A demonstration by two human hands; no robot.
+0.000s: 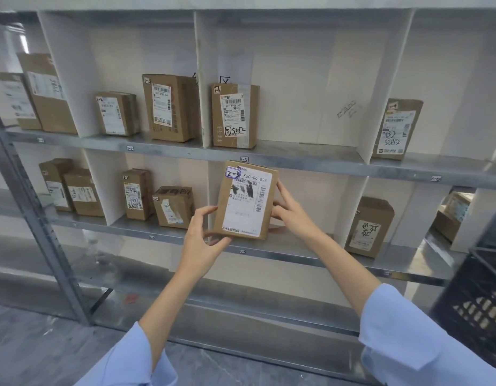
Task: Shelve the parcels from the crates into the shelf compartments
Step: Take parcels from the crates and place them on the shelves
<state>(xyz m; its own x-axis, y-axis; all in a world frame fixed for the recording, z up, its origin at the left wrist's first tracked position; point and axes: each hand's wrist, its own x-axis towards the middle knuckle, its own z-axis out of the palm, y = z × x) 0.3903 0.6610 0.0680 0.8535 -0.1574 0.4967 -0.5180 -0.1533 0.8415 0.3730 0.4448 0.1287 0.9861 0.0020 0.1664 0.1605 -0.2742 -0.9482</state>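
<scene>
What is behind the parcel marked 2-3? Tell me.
Beside the parcel, only the compartment's white back wall and metal shelf show. The right hand grips its right edge. The space straight behind it is covered.

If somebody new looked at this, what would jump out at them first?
First, the brown parcel marked 2-3, mid-view, held upright by the left hand at its lower corner and the right hand at its side. Around it, the metal shelf holds labelled boxes in white-walled compartments. A black crate stands at the lower right.
</scene>
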